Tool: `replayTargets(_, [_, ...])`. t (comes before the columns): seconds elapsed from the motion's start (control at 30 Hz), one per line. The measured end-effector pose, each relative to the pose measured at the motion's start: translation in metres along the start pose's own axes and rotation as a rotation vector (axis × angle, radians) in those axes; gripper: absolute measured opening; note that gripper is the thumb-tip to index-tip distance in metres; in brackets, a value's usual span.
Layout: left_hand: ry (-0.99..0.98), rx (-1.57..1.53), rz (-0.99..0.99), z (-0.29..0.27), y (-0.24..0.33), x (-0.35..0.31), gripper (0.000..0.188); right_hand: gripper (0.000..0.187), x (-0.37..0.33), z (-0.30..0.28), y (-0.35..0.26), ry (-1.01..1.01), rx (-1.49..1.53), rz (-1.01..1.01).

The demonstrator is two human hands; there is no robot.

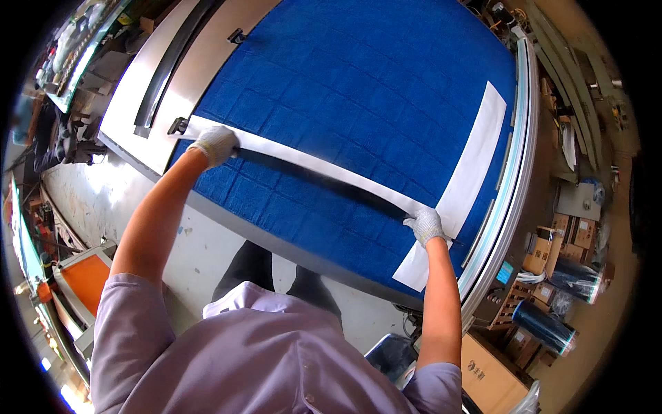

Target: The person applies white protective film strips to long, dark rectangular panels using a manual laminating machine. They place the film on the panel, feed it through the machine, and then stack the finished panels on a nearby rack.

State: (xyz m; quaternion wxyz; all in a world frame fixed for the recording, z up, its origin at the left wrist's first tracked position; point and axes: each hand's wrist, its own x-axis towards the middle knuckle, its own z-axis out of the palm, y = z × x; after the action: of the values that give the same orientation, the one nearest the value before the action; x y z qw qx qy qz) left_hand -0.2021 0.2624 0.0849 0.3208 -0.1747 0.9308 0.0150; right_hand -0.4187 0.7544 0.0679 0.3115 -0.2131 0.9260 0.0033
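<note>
Stretched between my two hands is a long, narrow white strip (314, 165), a little above the blue work surface (372, 90), with a dark shadow or underside along its near edge. My left hand (215, 145), in a pale knit glove, is closed on the strip close to its left end. At the right end my gloved right hand (426, 225) grips it, thumb along the edge. A second, wider white strip (476, 162) lies flat on the blue surface, running beneath my right hand; part of it is hidden there.
A small black clamp (178, 126) sits beside the strip's left end, and another black clamp (237, 36) farther back. A long dark strip (169, 72) rests on the bare metal side. A rail (525, 152) borders the right edge. Cardboard boxes (493, 376) stand below right.
</note>
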Motion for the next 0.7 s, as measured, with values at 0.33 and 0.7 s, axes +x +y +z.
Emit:
replayTargets(0.33, [0.109, -0.001, -0.029, 0.023, -0.037, 0.004, 0.014, 0.040, 0.005, -0.004, 0.049, -0.067, -0.069, 0.013])
replayTargets(0.7, [0.253, -0.180, 0.006, 0.079, -0.100, -0.016, 0.016, 0.033, 0.002, 0.036, 0.117, -0.062, 0.212, -0.144])
